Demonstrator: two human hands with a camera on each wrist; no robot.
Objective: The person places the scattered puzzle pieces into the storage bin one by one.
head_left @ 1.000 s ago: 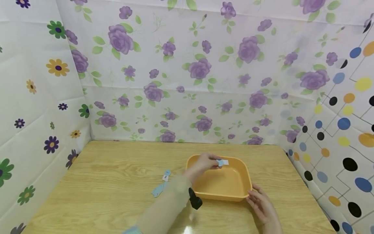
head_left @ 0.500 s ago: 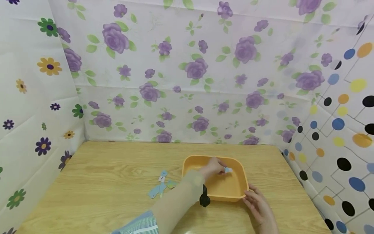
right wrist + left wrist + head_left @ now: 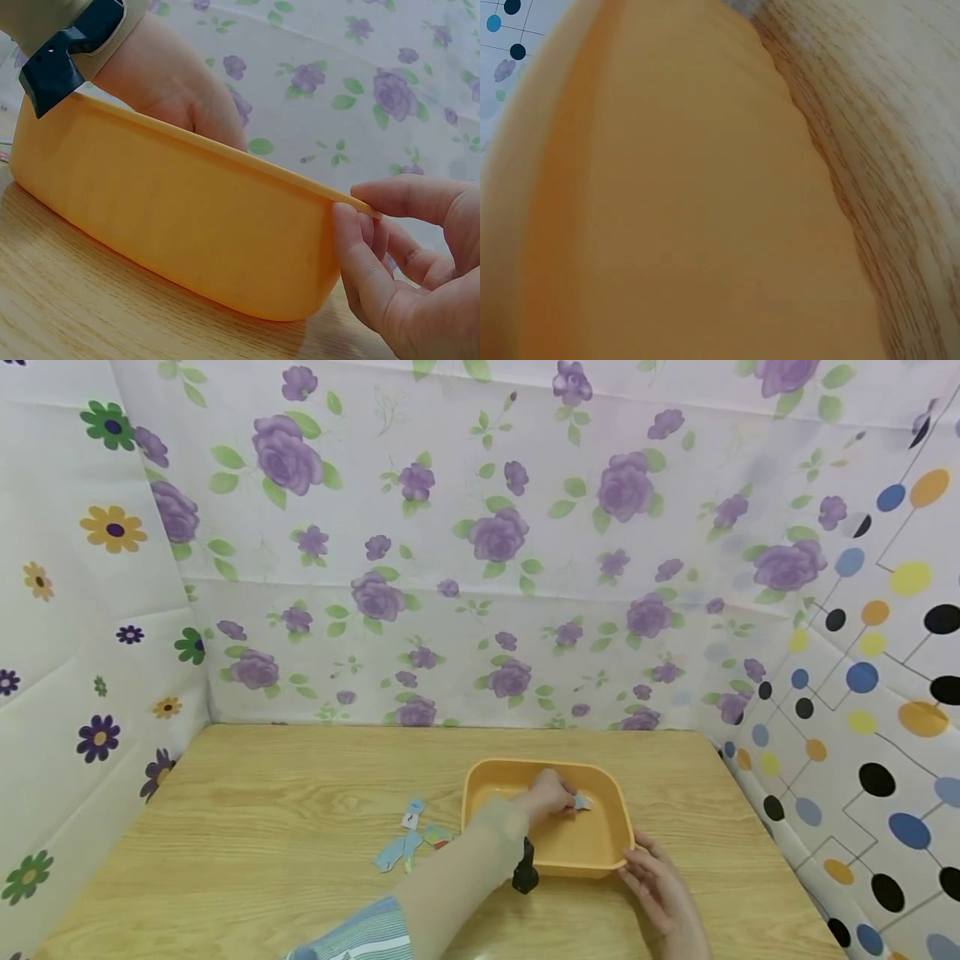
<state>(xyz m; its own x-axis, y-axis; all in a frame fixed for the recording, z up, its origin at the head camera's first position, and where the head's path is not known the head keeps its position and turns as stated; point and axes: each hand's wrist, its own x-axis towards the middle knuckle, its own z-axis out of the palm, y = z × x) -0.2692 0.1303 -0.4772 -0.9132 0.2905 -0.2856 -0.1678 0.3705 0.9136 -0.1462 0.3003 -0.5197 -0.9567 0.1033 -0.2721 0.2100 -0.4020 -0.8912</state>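
Observation:
My left hand point(image 3: 551, 793) reaches down inside the orange plastic basin point(image 3: 577, 852) and pinches a small light blue puzzle piece point(image 3: 581, 802) close over its floor. In the right wrist view the front wall point(image 3: 180, 217) of the basin hides that hand's fingertips. At the basin's front right corner, my right hand point(image 3: 660, 889) holds the rim, thumb and fingers at the corner point(image 3: 420, 262). The left wrist view is filled by the basin's blurred orange surface point(image 3: 705, 187), with no hand showing there.
Several loose puzzle pieces lie on the wooden table point(image 3: 300, 810) left of the basin: a blue and white one point(image 3: 412, 814), a light blue one point(image 3: 390, 854) and a green and red one point(image 3: 437, 836). Patterned cloth point(image 3: 450, 543) surrounds the table's back and sides.
My left hand has lowered the puzzle piece from rim height to near the basin's floor. More pieces show beside the forearm. The right hand stays at the corner; the head view has shifted slightly.

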